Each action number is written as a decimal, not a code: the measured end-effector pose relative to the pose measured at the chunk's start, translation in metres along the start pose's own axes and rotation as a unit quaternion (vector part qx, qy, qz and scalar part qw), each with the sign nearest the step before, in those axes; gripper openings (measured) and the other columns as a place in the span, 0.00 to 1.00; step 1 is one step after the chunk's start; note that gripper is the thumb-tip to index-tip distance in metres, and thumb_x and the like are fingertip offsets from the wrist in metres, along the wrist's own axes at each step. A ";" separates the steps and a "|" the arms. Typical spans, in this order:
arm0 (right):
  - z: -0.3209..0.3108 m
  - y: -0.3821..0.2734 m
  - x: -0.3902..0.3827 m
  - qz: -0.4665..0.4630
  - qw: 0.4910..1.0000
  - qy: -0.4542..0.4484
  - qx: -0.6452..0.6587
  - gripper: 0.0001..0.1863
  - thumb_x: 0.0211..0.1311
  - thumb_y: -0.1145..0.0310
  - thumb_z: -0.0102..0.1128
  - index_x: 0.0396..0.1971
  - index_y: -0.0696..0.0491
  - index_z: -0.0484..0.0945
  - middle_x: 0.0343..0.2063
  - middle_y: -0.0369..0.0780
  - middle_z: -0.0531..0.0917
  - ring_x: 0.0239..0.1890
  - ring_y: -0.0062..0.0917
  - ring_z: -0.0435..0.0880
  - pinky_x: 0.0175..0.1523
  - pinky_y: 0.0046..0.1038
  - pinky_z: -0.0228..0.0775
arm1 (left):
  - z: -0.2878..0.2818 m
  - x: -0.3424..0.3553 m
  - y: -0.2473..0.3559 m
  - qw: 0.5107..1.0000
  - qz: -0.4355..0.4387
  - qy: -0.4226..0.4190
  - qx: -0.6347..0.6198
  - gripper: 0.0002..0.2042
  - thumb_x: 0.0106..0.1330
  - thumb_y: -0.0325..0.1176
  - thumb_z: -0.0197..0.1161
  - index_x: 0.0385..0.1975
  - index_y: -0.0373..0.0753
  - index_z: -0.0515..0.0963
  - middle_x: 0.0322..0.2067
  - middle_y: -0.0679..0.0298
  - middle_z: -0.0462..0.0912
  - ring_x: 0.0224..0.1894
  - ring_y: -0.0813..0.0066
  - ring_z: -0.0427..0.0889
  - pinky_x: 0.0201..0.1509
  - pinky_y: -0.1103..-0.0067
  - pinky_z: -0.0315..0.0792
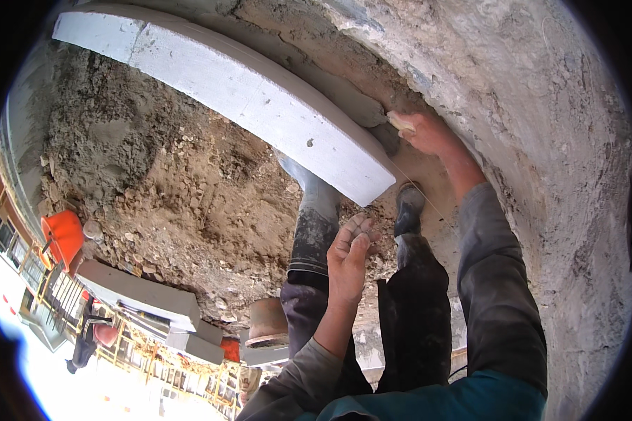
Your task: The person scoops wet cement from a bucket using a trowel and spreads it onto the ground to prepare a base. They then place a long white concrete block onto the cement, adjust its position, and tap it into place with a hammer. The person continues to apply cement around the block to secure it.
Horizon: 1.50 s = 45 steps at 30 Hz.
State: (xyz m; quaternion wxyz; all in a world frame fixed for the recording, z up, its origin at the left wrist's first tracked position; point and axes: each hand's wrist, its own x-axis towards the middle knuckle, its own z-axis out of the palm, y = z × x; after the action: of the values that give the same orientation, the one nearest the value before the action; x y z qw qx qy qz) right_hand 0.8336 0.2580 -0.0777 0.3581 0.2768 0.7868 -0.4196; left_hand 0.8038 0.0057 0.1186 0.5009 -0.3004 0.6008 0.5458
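Observation:
My right hand [423, 132] is closed around the pale handle of a trowel [354, 102]. Its grey, mortar-smeared blade lies in the narrow gap between a long white kerb-like block [246, 95] and the rough wall. Lower down, in front of my legs, my left hand [351, 256] hangs with dusty fingers curled together; I see nothing in it. It is apart from the block, whose near end lies just above it. A thin string [418, 188] runs past that end, close to my boot.
A rough plastered wall [569, 175] rises along the right. Rubble and soil [203, 189] cover the ground left of the block, with a wet grey mortar patch [109, 151]. An orange bucket [64, 235], further blocks [144, 291] and a round dusty container [267, 321] stand lower left.

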 end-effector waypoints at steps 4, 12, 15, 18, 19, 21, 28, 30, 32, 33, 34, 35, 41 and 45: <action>0.040 0.077 -0.028 -0.022 0.998 0.050 -0.029 0.29 0.60 0.69 0.63 0.63 0.37 0.71 0.50 0.48 0.79 0.49 0.41 0.81 0.53 0.37 0.73 | 0.006 -0.002 -0.008 1.000 -0.005 -0.007 -0.002 0.23 0.71 0.37 0.54 0.62 0.30 0.66 0.55 0.54 0.76 0.49 0.70 0.80 0.50 0.75 0.77; 0.071 0.103 -0.094 -0.037 0.988 0.139 -0.056 0.33 0.56 0.73 0.62 0.64 0.37 0.69 0.49 0.49 0.78 0.51 0.46 0.78 0.56 0.41 0.72 | 0.007 0.001 -0.021 1.000 -0.002 0.008 -0.005 0.23 0.72 0.36 0.53 0.62 0.30 0.66 0.55 0.53 0.76 0.49 0.69 0.81 0.49 0.75 0.77; 0.080 0.086 -0.079 -0.071 0.977 0.202 0.004 0.33 0.57 0.75 0.61 0.64 0.39 0.68 0.49 0.49 0.78 0.50 0.48 0.78 0.55 0.41 0.72 | 0.013 -0.003 -0.028 1.000 -0.013 -0.001 -0.008 0.23 0.72 0.36 0.53 0.62 0.29 0.66 0.55 0.54 0.76 0.49 0.68 0.81 0.49 0.75 0.77; 0.072 0.065 -0.041 -0.088 0.979 0.182 0.035 0.33 0.57 0.76 0.61 0.64 0.41 0.69 0.49 0.49 0.79 0.50 0.48 0.78 0.55 0.41 0.72 | 0.015 -0.004 -0.030 1.000 -0.009 -0.006 -0.004 0.22 0.72 0.35 0.53 0.61 0.29 0.67 0.54 0.54 0.77 0.48 0.69 0.81 0.49 0.75 0.77; 0.073 0.074 -0.037 -0.112 0.977 0.171 0.059 0.32 0.57 0.75 0.61 0.64 0.42 0.69 0.48 0.50 0.80 0.50 0.48 0.78 0.55 0.41 0.72 | 0.015 -0.005 -0.029 1.000 -0.015 -0.005 -0.003 0.22 0.72 0.35 0.53 0.61 0.29 0.67 0.54 0.54 0.77 0.48 0.69 0.81 0.49 0.75 0.77; 0.075 0.091 -0.048 -0.112 0.982 0.139 0.060 0.32 0.57 0.75 0.61 0.64 0.42 0.69 0.48 0.50 0.80 0.51 0.48 0.79 0.55 0.41 0.72 | 0.013 -0.002 -0.026 1.000 -0.019 0.004 -0.005 0.21 0.72 0.35 0.53 0.60 0.29 0.67 0.54 0.55 0.77 0.48 0.70 0.81 0.49 0.75 0.77; 0.071 0.082 -0.091 -0.088 0.979 0.173 -0.062 0.32 0.56 0.76 0.60 0.63 0.41 0.70 0.42 0.46 0.79 0.43 0.46 0.80 0.48 0.42 0.74 | 0.005 -0.001 -0.032 0.999 -0.021 -0.016 -0.036 0.20 0.72 0.33 0.51 0.60 0.32 0.68 0.54 0.57 0.76 0.48 0.71 0.80 0.49 0.76 0.76; 0.069 0.038 -0.059 -0.130 0.971 0.200 -0.024 0.31 0.57 0.75 0.60 0.63 0.41 0.69 0.41 0.47 0.79 0.42 0.46 0.80 0.46 0.42 0.75 | 0.001 -0.001 -0.031 0.999 -0.020 -0.013 -0.038 0.19 0.73 0.33 0.51 0.60 0.32 0.68 0.54 0.57 0.76 0.49 0.71 0.80 0.50 0.75 0.76; 0.051 -0.013 -0.014 -0.128 0.970 0.207 -0.028 0.30 0.59 0.72 0.60 0.63 0.42 0.67 0.41 0.47 0.79 0.42 0.47 0.80 0.44 0.43 0.75 | 0.001 -0.001 -0.026 0.998 -0.028 -0.017 -0.046 0.19 0.73 0.33 0.51 0.60 0.32 0.68 0.54 0.57 0.76 0.49 0.71 0.80 0.50 0.75 0.76; 0.041 -0.037 0.010 -0.135 0.966 0.217 -0.043 0.30 0.61 0.70 0.60 0.64 0.42 0.66 0.40 0.47 0.79 0.41 0.47 0.81 0.44 0.43 0.75 | 0.002 -0.001 -0.022 0.998 -0.012 -0.013 -0.062 0.20 0.72 0.32 0.52 0.60 0.30 0.68 0.53 0.56 0.78 0.48 0.72 0.81 0.47 0.78 0.76; 0.029 -0.069 0.028 -0.142 0.966 0.210 -0.044 0.29 0.62 0.68 0.59 0.64 0.44 0.66 0.40 0.47 0.79 0.41 0.48 0.81 0.44 0.44 0.74 | -0.001 -0.001 -0.016 0.998 -0.002 -0.003 -0.061 0.20 0.72 0.32 0.52 0.60 0.30 0.68 0.53 0.56 0.77 0.48 0.72 0.81 0.48 0.77 0.76; 0.016 -0.092 0.042 -0.145 0.967 0.203 -0.048 0.27 0.64 0.66 0.58 0.63 0.45 0.65 0.41 0.47 0.79 0.41 0.48 0.81 0.45 0.45 0.74 | -0.002 -0.003 -0.010 0.998 0.005 0.004 -0.060 0.19 0.72 0.32 0.51 0.60 0.31 0.68 0.53 0.57 0.77 0.48 0.71 0.80 0.49 0.76 0.76; -0.011 -0.091 0.036 -0.137 0.933 0.330 -0.041 0.24 0.63 0.63 0.58 0.58 0.52 0.66 0.42 0.52 0.80 0.42 0.50 0.81 0.46 0.47 0.72 | -0.056 -0.031 0.033 0.972 0.129 0.116 -0.157 0.22 0.73 0.35 0.53 0.61 0.29 0.66 0.53 0.55 0.77 0.48 0.68 0.82 0.48 0.75 0.79; -0.011 -0.111 -0.047 -0.057 0.983 0.174 0.012 0.24 0.55 0.69 0.58 0.53 0.57 0.69 0.43 0.55 0.79 0.46 0.51 0.79 0.49 0.45 0.71 | -0.159 -0.106 -0.005 0.929 0.207 0.280 -0.124 0.22 0.72 0.37 0.55 0.60 0.29 0.67 0.48 0.56 0.79 0.44 0.69 0.83 0.45 0.76 0.80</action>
State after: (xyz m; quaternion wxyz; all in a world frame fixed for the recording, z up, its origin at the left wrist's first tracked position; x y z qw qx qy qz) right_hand 0.7757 0.2063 0.0156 0.1875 0.3044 0.8467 -0.3941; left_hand 0.7980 -0.1667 0.1997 0.1473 -0.3696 0.6928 0.6014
